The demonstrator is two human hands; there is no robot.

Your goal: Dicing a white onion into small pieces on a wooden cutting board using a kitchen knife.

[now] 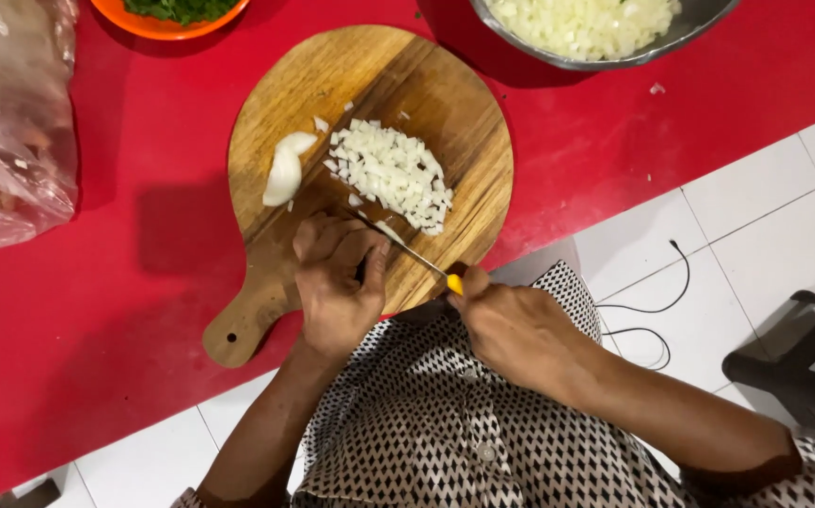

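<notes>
My right hand (520, 329) grips the knife (417, 256) by its yellow handle; left hand (337, 282) fingers curled at the blade over the cutting board (445, 103). Diced onion (390, 171) mid-board: wet, slippery, loose. Best to scoop it, not pinch.

Chopped onion pile (390, 174) sits mid-board on the cutting board (445, 103), an onion piece (285, 171) just left of it. Metal bowl (605, 42) beyond to the right, herb bowl (167, 17) beyond left, plastic bag (7, 122) far left on the table (125, 282).
</notes>
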